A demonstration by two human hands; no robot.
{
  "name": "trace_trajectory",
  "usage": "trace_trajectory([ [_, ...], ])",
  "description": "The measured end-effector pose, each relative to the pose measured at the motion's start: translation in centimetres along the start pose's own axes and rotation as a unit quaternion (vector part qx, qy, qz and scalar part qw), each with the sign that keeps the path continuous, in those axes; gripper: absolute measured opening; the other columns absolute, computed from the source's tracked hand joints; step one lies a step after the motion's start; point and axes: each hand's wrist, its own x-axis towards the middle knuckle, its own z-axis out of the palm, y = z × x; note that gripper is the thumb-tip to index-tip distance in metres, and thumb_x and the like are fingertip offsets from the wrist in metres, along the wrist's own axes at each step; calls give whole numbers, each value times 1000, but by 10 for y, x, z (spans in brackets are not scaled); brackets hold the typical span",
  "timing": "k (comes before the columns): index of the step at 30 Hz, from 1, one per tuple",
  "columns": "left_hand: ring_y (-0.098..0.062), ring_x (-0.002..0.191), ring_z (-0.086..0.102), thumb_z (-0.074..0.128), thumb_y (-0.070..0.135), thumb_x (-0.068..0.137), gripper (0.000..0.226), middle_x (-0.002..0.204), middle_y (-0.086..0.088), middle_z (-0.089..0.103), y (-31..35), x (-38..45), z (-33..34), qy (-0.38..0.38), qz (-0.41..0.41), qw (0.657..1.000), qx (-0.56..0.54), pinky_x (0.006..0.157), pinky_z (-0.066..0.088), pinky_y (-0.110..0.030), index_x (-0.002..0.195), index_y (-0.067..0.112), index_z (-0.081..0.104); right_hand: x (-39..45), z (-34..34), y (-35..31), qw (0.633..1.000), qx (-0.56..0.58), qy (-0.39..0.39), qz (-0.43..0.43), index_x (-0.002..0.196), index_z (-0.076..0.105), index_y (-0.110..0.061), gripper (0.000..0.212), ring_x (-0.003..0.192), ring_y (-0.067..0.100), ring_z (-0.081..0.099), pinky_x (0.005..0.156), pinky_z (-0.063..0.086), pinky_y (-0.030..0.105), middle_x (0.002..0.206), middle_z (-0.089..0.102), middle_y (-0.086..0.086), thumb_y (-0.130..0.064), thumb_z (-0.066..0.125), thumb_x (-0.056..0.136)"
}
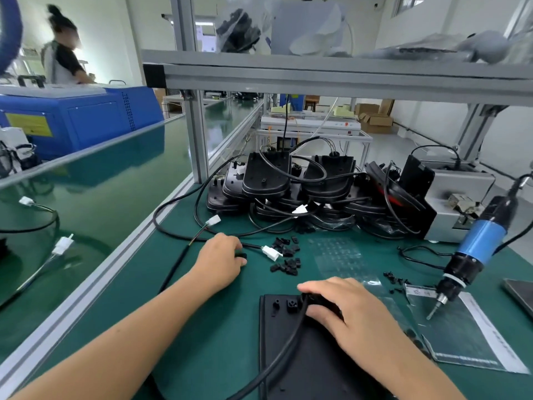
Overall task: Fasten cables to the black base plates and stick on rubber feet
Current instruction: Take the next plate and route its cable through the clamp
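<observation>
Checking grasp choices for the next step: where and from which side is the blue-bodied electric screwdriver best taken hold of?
Grip the blue-bodied electric screwdriver round its blue cylindrical barrel, coming from its left with the right hand. It hangs tilted, bit down; the barrel is bare there, and cables trail off its right.

**What you cannot see from here**

Your right hand (350, 311) covers the top right corner of the black base plate (311, 368), whose lower edge runs out of frame. Your left hand (220, 259) hides the small black piece at its fingertips. The screws (393, 281) near the plate are too small to tell apart.
</observation>
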Motion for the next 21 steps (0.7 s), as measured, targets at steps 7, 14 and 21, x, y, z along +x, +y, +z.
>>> trace_trajectory([
  [7, -10, 79, 64, 67, 17, 87, 10, 83, 3, 71, 14, -14, -23, -24, 12, 982, -187, 77, 50, -24, 82, 23, 72, 0, -7, 6, 974, 219, -26, 52, 101, 69, -44, 21, 106, -10, 55, 86, 35, 1, 105, 64, -32, -26, 65, 91],
  [14, -7, 65, 58, 66, 6, 87, 11, 74, -1, 70, 54, -52, -52, -312, 73, 891, -322, 56, 45, -15, 88, 14, 73, 9, 0, 1, 971, 236, -31, 29, 96, 64, -22, 7, 94, 2, 59, 83, 41, 11, 94, 66, -12, -16, 62, 93],
  [21, -4, 58, 57, 65, 12, 89, 9, 74, -3, 71, 57, -56, -56, -334, 64, 887, -313, 54, 44, -13, 83, 14, 71, 8, 1, -2, 969, 242, -28, 31, 95, 61, -21, 3, 91, 3, 58, 83, 43, 15, 94, 65, -9, -19, 59, 95],
])
